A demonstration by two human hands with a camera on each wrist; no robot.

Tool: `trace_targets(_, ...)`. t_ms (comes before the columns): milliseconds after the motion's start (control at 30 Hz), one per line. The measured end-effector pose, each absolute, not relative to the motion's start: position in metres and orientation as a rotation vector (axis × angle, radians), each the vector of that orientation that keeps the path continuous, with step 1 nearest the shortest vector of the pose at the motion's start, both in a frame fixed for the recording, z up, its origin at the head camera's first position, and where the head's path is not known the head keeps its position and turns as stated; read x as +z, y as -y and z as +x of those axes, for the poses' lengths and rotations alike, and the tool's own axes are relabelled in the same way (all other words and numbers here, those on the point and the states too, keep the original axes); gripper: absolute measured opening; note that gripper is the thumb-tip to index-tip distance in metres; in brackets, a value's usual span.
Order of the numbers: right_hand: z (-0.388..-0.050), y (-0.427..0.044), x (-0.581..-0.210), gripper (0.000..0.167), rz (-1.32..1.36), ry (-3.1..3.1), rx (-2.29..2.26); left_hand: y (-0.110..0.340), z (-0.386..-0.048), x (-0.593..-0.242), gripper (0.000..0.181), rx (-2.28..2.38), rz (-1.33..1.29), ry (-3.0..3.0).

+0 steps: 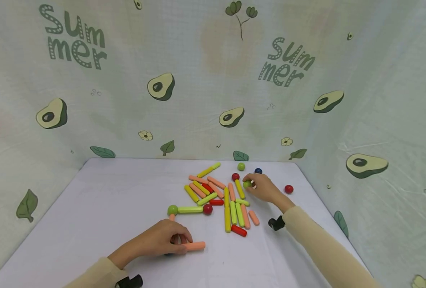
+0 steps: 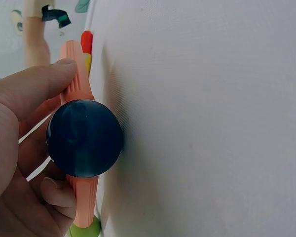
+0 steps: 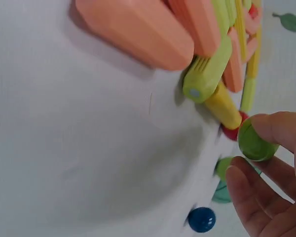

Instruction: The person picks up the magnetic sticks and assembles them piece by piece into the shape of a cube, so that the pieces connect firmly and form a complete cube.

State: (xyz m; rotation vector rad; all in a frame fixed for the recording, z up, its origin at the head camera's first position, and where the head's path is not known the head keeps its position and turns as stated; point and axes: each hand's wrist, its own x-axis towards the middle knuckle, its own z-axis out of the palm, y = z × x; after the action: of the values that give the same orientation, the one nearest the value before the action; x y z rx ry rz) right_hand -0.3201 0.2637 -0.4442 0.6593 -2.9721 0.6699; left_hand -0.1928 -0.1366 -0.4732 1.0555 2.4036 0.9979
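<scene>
My left hand [image 1: 160, 240] grips an orange rod [image 1: 197, 246] whose end joins a dark blue ball [image 2: 84, 140], seen large in the left wrist view. A second orange rod [image 2: 83, 197] runs from that ball to a green ball [image 1: 172, 210]. From the green ball a lime rod [image 1: 190, 209] leads to a red ball [image 1: 207, 209]. The head view has the blue ball mostly hidden behind my left hand. Farther back on the right, my right hand [image 1: 265, 189] pinches a loose green ball [image 3: 255, 142] between thumb and fingers, just above the table.
Several loose orange, yellow, lime and red rods [image 1: 227, 210] lie in a pile mid-table. Around my right hand are another green ball [image 1: 241, 166], a blue ball [image 1: 258, 171] and red balls [image 1: 289, 189]. A printed cloth [image 1: 198, 132] hangs behind the white table [image 1: 108, 200].
</scene>
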Motion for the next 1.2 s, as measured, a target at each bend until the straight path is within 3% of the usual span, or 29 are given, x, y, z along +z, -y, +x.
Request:
trace_targets(600, -0.203, -0.192, -0.445, 0.023, 1.067, 2.924, 1.139, 0.135, -0.193, -0.471, 0.016, 0.992, 1.004, -2.414)
trace_targets(1200, -0.177, -0.162, -0.466, 0.021, 1.083, 3.009, 1.318, 0.135, -0.192, -0.475, 0.015, 0.998, 1.053, -2.438)
